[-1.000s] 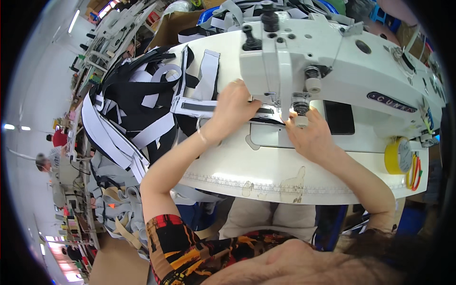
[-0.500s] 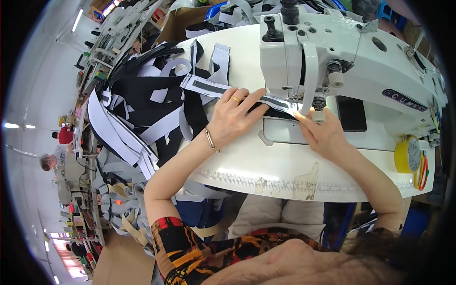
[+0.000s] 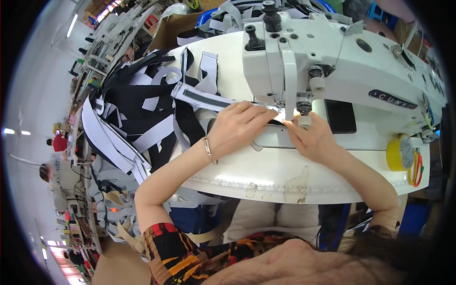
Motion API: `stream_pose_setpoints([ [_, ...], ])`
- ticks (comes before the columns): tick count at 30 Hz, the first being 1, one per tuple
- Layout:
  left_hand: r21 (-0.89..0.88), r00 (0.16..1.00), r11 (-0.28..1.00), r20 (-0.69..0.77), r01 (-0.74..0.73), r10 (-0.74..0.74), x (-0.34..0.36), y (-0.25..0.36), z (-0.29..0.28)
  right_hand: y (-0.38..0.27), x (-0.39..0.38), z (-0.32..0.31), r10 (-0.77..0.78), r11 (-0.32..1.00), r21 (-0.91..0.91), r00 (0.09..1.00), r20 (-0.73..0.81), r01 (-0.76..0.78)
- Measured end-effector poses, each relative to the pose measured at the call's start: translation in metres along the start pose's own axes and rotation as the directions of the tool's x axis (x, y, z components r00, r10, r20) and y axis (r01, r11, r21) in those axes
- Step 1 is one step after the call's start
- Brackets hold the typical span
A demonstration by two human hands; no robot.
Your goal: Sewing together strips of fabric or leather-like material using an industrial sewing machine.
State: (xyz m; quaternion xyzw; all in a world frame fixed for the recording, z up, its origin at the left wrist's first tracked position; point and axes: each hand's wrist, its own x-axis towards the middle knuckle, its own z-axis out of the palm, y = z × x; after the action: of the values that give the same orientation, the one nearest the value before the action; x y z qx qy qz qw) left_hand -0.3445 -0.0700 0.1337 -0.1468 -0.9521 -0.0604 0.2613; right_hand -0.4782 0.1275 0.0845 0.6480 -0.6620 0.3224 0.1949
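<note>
A white sewing machine (image 3: 327, 61) stands over the table, its lit needle area at mid-right. A white strip with a dark stripe along its middle (image 3: 202, 99) runs from the pile at left to the presser foot. My left hand (image 3: 240, 124), wearing a ring and a bracelet, lies over this strip with its fingers together, tips close to the needle. Just right of the foot, my right hand (image 3: 313, 137) pinches the work with thumb and finger. The strip's end at the foot is mostly hidden by my fingers.
A heap of black and white strips (image 3: 137, 102) covers the table's left. On the right are a dark phone-like slab (image 3: 340, 116), a yellow tape roll (image 3: 400, 152) and red-handled scissors or a similar tool (image 3: 416, 168). Grey fabric pieces (image 3: 107, 180) lie below the table's left edge.
My left hand has slid right along the strip to the needle, its fingers drawing together. The right hand stays by the foot. The whole view has shifted slightly.
</note>
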Motion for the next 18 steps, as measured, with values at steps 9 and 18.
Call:
stream_pose_setpoints([
  [9,0.059,0.993,0.992,-0.04,-0.111,0.114,-0.015,-0.01,0.025,-0.005,-0.002,0.0,-0.071,0.969,-0.223,0.986,0.153,0.104],
  [18,0.01,0.997,0.998,-0.034,-0.069,0.069,-0.01,-0.015,0.03,0.003,-0.003,-0.005,-0.091,0.963,-0.237,0.983,0.16,0.127],
])
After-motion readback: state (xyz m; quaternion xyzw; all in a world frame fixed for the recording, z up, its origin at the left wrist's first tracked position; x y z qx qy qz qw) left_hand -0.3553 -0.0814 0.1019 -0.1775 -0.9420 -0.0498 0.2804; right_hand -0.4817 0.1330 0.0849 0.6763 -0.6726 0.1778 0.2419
